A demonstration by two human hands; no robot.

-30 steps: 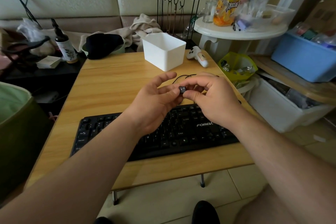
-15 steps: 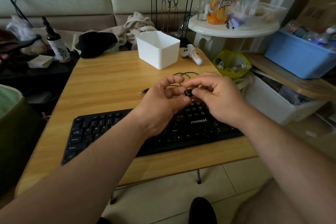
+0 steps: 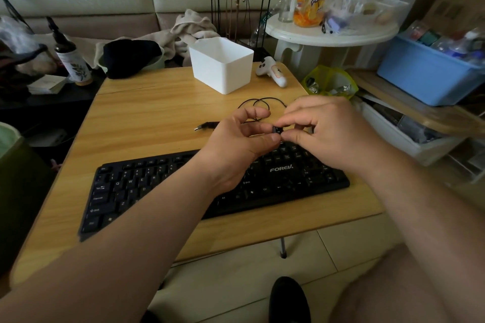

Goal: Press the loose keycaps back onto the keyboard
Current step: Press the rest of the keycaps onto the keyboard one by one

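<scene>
Above the far edge of the keyboard (image 3: 215, 189), both hands meet around one small black keycap (image 3: 277, 130). The left hand (image 3: 236, 144) and the right hand (image 3: 328, 131) each have a grip clamped on it, thumb and fingertips pinching from opposite sides. Held up off the keys like this, it is probably being turned to the right way round before seating. The keyboard lies along the near side of the worktop (image 3: 147, 118), its cable (image 3: 258, 102) looped behind. Which key the cap is cannot be read; it is mostly covered by fingertips. The empty socket it belongs to is hidden under the hands and forearms. Whether the white bin (image 3: 223, 65) behind holds more caps cannot be seen.
</scene>
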